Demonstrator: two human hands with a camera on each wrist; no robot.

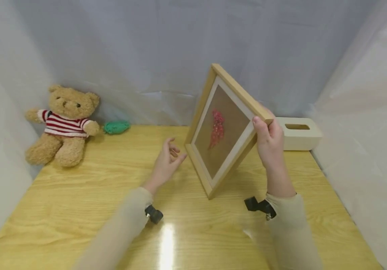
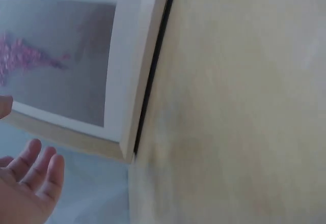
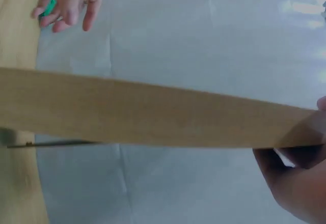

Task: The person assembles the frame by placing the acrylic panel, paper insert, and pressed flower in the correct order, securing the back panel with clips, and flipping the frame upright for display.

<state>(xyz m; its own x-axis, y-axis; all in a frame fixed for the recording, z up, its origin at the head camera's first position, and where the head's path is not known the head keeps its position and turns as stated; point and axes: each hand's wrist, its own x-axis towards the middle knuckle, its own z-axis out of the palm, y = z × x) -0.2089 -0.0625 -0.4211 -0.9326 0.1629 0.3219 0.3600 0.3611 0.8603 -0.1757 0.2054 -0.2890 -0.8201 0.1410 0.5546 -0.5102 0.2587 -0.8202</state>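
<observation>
A light wooden picture frame with a white mat and a pink flower picture stands turned at an angle in the head view. My right hand grips it by the near upper corner, thumb on the front. Whether its lower edge touches the table is hard to tell. My left hand is beside the frame's lower left, fingers loosely bent, holding nothing. The left wrist view shows that hand's fingers apart from the frame. In the right wrist view, the frame's wooden side crosses the middle.
On the left a teddy bear in a striped sweater leans by the curtain. A green object lies beside it. A cream tissue box stands behind my right hand on the wooden table.
</observation>
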